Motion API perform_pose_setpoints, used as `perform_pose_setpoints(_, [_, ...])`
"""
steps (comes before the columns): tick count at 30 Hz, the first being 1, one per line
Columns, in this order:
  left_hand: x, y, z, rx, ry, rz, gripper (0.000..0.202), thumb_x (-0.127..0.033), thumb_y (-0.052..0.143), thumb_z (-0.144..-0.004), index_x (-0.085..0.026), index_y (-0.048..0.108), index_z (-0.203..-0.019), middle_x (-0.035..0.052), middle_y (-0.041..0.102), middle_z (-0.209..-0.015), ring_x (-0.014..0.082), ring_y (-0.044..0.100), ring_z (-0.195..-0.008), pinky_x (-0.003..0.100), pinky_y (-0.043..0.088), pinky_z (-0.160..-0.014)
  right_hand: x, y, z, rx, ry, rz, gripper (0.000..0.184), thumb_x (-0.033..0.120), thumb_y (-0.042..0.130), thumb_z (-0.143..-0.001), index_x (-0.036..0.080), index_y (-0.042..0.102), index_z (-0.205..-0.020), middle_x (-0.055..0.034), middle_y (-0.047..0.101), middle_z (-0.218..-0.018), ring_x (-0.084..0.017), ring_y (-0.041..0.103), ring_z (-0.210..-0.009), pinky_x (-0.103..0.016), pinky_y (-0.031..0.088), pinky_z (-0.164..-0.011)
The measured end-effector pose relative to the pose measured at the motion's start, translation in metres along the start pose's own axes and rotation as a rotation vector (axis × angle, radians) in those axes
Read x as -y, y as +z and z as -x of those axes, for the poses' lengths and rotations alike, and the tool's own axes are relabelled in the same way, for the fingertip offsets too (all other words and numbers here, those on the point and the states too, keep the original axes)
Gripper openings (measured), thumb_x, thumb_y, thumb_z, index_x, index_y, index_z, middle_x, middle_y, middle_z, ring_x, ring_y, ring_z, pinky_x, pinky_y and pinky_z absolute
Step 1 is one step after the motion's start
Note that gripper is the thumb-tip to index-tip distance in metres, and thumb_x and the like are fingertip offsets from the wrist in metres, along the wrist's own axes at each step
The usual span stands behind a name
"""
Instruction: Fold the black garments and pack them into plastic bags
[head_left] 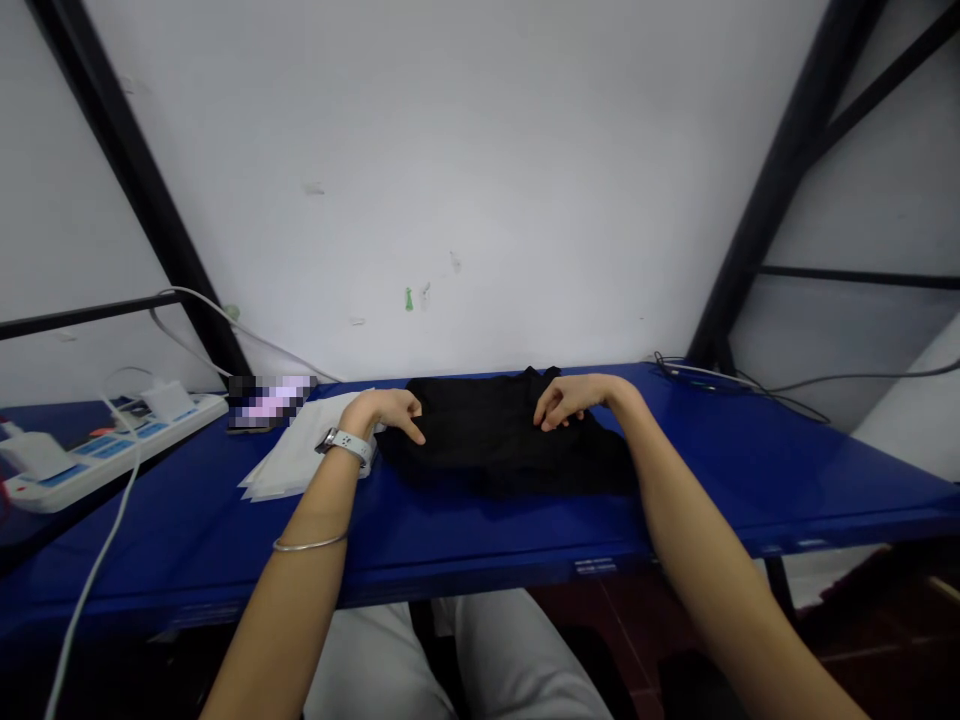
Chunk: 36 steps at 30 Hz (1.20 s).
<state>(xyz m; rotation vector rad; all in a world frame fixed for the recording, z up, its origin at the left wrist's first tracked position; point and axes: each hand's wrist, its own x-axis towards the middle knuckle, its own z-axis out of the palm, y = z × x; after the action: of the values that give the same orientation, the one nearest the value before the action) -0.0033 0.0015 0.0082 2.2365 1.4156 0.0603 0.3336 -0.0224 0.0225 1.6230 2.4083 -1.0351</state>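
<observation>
The left hand point(386, 415) rests open, not gripping, at the edge of the black garment point(487, 445); the right hand point(562, 400) curls on its top, grip unclear.

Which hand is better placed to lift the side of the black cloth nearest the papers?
Probably the left hand: its fingers lie at that edge of the black cloth, right beside the white papers. The right hand sits at the cloth's far side, so it would have to reach across.
</observation>
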Motion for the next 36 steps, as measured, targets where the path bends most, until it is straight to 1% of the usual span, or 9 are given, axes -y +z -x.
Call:
perform_pose_setpoints(8, [0.023,0.001,-0.019,-0.607,-0.186,0.04,0.014,-0.023,0.067,-0.062,-0.022,0.055,-0.068,0.0003,0.058,-0.067,0.0186,0.055,-0.07,0.026,0.033,-0.06,0.003,0.007,-0.015,-0.301,-0.101,0.157,0.028,0.033,0.068,-0.073,0.026,0.074,-0.099,-0.0036,0.071,-0.103,-0.025,0.064,-0.095,-0.034,0.047,-0.085])
perform_pose_setpoints(12, [0.018,0.0,-0.015,-0.806,-0.234,0.417,0.023,-0.025,0.071,-0.062,-0.021,0.057,-0.08,0.0009,0.058,-0.067,0.0199,0.058,-0.072,0.027,0.037,-0.061,0.023,0.023,-0.028,-0.612,-0.18,0.263,0.03,0.032,0.061,-0.082,0.019,0.07,-0.107,-0.0104,0.071,-0.099,-0.027,0.065,-0.09,-0.039,0.048,-0.082])
perform_pose_setpoints(14, [0.007,0.0,-0.013,-0.769,-0.163,0.784,0.024,-0.023,0.072,-0.064,-0.02,0.058,-0.084,0.0,0.059,-0.066,0.017,0.058,-0.068,0.026,0.04,-0.059,0.041,0.038,-0.034,-0.786,-0.309,0.239,0.04,0.038,0.06,-0.084,0.016,0.064,-0.117,-0.0127,0.068,-0.105,-0.027,0.063,-0.096,-0.04,0.048,-0.086])
perform_pose_setpoints(19, [-0.032,0.008,-0.009,-0.428,0.273,1.392,0.016,-0.026,0.066,-0.077,-0.018,0.06,-0.09,0.0044,0.068,-0.088,0.0148,0.064,-0.081,0.027,0.05,-0.076,0.09,0.079,-0.048,-0.852,-0.561,-0.107,0.098,0.054,0.074,-0.065,0.019,0.028,-0.145,-0.0147,0.055,-0.128,-0.028,0.059,-0.107,-0.042,0.047,-0.091])
perform_pose_setpoints(22, [-0.047,0.013,-0.007,-0.135,0.446,1.425,0.03,-0.039,0.056,-0.087,-0.018,0.057,-0.109,0.011,0.068,-0.106,0.0201,0.064,-0.1,0.034,0.048,-0.09,0.095,0.086,-0.053,-1.008,-0.468,-0.365,0.096,0.045,0.073,-0.068,0.018,0.023,-0.146,-0.0154,0.054,-0.13,-0.029,0.054,-0.118,-0.044,0.041,-0.1])
perform_pose_setpoints(24, [-0.049,0.015,-0.007,-0.107,0.484,1.395,0.038,-0.045,0.051,-0.09,-0.018,0.053,-0.118,0.0142,0.065,-0.115,0.0223,0.062,-0.107,0.037,0.045,-0.095,0.086,0.08,-0.054,-1.084,-0.315,-0.506,0.082,0.036,0.066,-0.073,0.017,0.028,-0.142,-0.0143,0.06,-0.121,-0.027,0.056,-0.114,-0.043,0.041,-0.1])
perform_pose_setpoints(30, [-0.032,0.018,-0.012,-0.346,0.106,1.007,0.029,-0.041,0.053,-0.088,-0.017,0.053,-0.106,0.0143,0.065,-0.116,0.0201,0.065,-0.098,0.031,0.05,-0.083,0.054,0.051,-0.041,-1.073,0.003,-0.4,0.082,0.024,0.057,-0.07,0.015,0.022,-0.144,-0.0169,0.052,-0.127,-0.03,0.051,-0.117,-0.044,0.042,-0.097])
perform_pose_setpoints(33, [-0.03,0.024,-0.017,-0.351,-0.048,0.78,0.026,-0.04,0.053,-0.087,-0.017,0.053,-0.1,0.0126,0.067,-0.109,0.0185,0.066,-0.091,0.026,0.05,-0.071,0.055,0.046,-0.032,-1.248,-0.084,-0.028,0.08,0.017,0.054,-0.069,0.016,0.027,-0.144,-0.0168,0.044,-0.137,-0.035,0.037,-0.128,-0.051,0.033,-0.102])
perform_pose_setpoints(36, [-0.035,0.032,-0.019,-0.278,-0.023,0.722,0.029,-0.044,0.048,-0.089,-0.018,0.051,-0.102,0.0113,0.069,-0.104,0.0175,0.066,-0.089,0.023,0.047,-0.065,0.06,0.045,-0.026,-1.071,-0.213,0.179,0.058,0.016,0.051,-0.075,0.02,0.047,-0.133,-0.0106,0.06,-0.12,-0.03,0.049,-0.117,-0.045,0.035,-0.099])
